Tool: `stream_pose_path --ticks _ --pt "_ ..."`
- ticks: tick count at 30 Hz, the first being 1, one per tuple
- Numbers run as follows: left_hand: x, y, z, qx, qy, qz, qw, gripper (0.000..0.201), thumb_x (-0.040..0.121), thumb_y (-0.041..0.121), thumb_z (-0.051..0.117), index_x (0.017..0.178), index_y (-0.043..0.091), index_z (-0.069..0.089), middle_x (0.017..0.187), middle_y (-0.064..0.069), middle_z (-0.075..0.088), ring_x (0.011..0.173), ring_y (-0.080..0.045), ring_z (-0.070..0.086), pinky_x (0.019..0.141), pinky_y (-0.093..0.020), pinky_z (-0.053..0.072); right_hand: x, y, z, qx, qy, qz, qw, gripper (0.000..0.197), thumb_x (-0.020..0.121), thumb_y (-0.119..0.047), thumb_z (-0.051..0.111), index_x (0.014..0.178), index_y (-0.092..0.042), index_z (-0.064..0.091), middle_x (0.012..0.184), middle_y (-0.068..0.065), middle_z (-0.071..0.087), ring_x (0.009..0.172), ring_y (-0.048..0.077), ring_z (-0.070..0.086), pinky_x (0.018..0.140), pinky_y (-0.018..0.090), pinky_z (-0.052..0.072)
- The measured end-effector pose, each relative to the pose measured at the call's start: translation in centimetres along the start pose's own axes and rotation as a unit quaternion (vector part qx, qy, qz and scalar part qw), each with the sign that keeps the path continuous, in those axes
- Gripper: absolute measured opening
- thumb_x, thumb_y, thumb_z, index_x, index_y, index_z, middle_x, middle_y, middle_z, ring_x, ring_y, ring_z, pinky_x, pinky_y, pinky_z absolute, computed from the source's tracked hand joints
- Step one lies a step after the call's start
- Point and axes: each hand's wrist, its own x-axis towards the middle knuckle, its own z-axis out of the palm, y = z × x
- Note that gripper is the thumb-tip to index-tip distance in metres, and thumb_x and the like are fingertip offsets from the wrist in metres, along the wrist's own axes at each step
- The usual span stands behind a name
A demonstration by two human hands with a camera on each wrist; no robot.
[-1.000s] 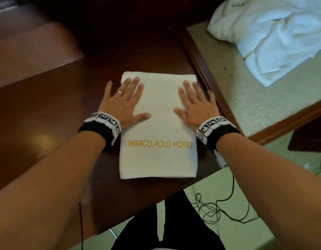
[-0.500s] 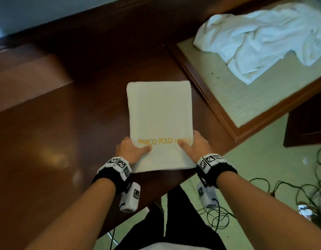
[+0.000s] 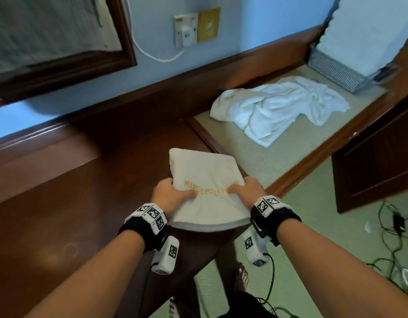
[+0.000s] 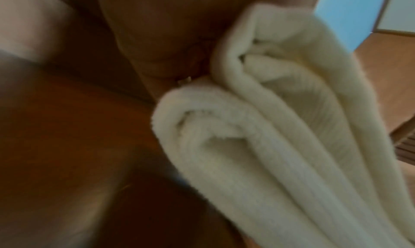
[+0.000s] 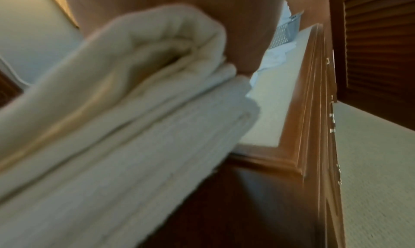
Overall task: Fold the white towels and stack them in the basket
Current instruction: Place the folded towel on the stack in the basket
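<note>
A folded white towel [image 3: 205, 171] with gold hotel lettering hangs lifted above the dark wooden table [image 3: 83, 203]. My left hand [image 3: 171, 196] grips its near left edge, thumb on top. Its near right edge is held the same way by my right hand [image 3: 246, 191]. Both wrist views show the towel's stacked layers [image 4: 258, 145] [image 5: 116, 127] close up, blurred. A crumpled heap of white towels [image 3: 278, 109] lies on the beige-topped lower surface at the right. The grey mesh basket [image 3: 333, 70] stands at the far right corner, white cloth rising from it.
A wooden rim [image 3: 212, 138] divides the table from the beige surface [image 3: 255, 161]. A dark louvred cabinet door [image 3: 377, 161] stands at right. Cables [image 3: 391, 230] lie on the green carpet. A framed panel [image 3: 56, 42] and wall sockets [image 3: 187, 31] sit behind.
My hands slid from flat on the towel to its near edge, gripped it and lifted it off the table. The head view has tilted up toward the wall and basket.
</note>
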Motion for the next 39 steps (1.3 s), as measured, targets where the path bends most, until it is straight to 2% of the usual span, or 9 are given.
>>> stream_pose_path --ticks 4,7,12,16,20,25,31,35,39 --pt "-0.3 6.3 2.7 0.02 -0.006 0.074 0.997 0.032 0.065 0.031 0.089 0.088 0.022 0.068 0.093 0.006 0.075 0.083 -0.012 0.072 0.079 -0.036 0.061 0.4 0.5 -6.1 0.048 0.052 -0.027 0.997 0.03 0.078 -0.032 0.076 0.093 -0.01 0.063 0.092 0.008 0.065 0.084 0.026 0.06 0.056 0.027 0.036" --pt "-0.2 11.4 6.4 0.037 0.001 0.131 0.991 0.024 0.071 0.029 0.087 0.083 0.025 0.066 0.089 0.011 0.073 0.08 -0.006 0.07 0.069 -0.025 0.058 1.4 1.3 -11.5 0.074 0.087 -0.047 0.992 0.03 0.077 -0.033 0.076 0.09 -0.009 0.063 0.089 0.008 0.066 0.083 0.028 0.062 0.064 0.03 0.041" --pt "0.9 20.0 14.6 0.047 0.007 0.19 0.981 0.014 0.077 0.032 0.082 0.083 0.026 0.072 0.085 0.013 0.074 0.081 -0.008 0.071 0.076 -0.03 0.059 4.4 4.2 -22.3 0.109 0.127 -0.069 0.983 0.032 0.075 -0.031 0.078 0.093 -0.008 0.065 0.093 0.01 0.069 0.087 0.029 0.065 0.075 0.036 0.051" --pt "2.0 26.7 21.9 0.049 -0.014 0.22 0.974 0.019 0.082 0.034 0.08 0.095 0.02 0.075 0.086 0.008 0.075 0.079 -0.009 0.072 0.073 -0.029 0.059 6.8 6.9 -31.4 0.122 0.161 -0.081 0.976 0.035 0.073 -0.03 0.079 0.096 -0.007 0.067 0.094 0.009 0.069 0.086 0.029 0.066 0.068 0.032 0.048" --pt "3.3 32.8 28.7 0.043 -0.017 0.255 0.966 0.016 0.086 0.037 0.074 0.087 0.021 0.073 0.082 0.004 0.074 0.076 -0.014 0.071 0.07 -0.035 0.058 8.5 9.0 -39.9 0.125 0.189 -0.098 0.969 0.032 0.076 -0.026 0.079 0.096 -0.005 0.066 0.091 0.008 0.066 0.08 0.025 0.061 0.056 0.025 0.04" --pt "6.2 39.3 35.4 0.018 -0.032 0.274 0.961 0.027 0.082 0.044 0.075 0.089 0.019 0.075 0.085 -0.001 0.077 0.08 -0.019 0.074 0.079 -0.044 0.061 11.5 10.4 -48.8 0.115 0.235 -0.11 0.959 0.036 0.074 -0.026 0.08 0.1 -0.004 0.066 0.097 0.01 0.067 0.086 0.027 0.063 0.068 0.031 0.047" --pt "10.6 47.5 41.6 -0.011 -0.057 0.315 0.947 0.022 0.086 0.037 0.076 0.093 0.015 0.073 0.088 0.003 0.076 0.079 -0.013 0.073 0.072 -0.032 0.06 16.3 10.6 -57.3 0.075 0.292 -0.12 0.946 0.035 0.076 -0.029 0.079 0.097 -0.005 0.064 0.09 0.006 0.064 0.083 0.026 0.061 0.063 0.03 0.042" --pt "14.8 52.9 45.1 -0.014 -0.066 0.33 0.942 0.024 0.084 0.041 0.077 0.088 0.017 0.073 0.085 0.004 0.076 0.079 -0.014 0.073 0.075 -0.039 0.061 20.7 9.9 -62.5 0.052 0.313 -0.126 0.94 0.028 0.08 -0.026 0.076 0.092 -0.008 0.058 0.08 -0.001 0.056 0.074 0.021 0.053 0.066 0.031 0.038" --pt "18.6 58.8 48.0 -0.023 -0.079 0.35 0.933 0.039 0.074 0.053 0.076 0.086 0.016 0.074 0.085 0.001 0.077 0.081 -0.017 0.074 0.079 -0.047 0.061 25.6 8.8 -68.3 -0.007 0.328 -0.126 0.936 0.03 0.079 -0.034 0.073 0.085 -0.013 0.052 0.084 0.004 0.057 0.08 0.029 0.056 0.067 0.036 0.042"
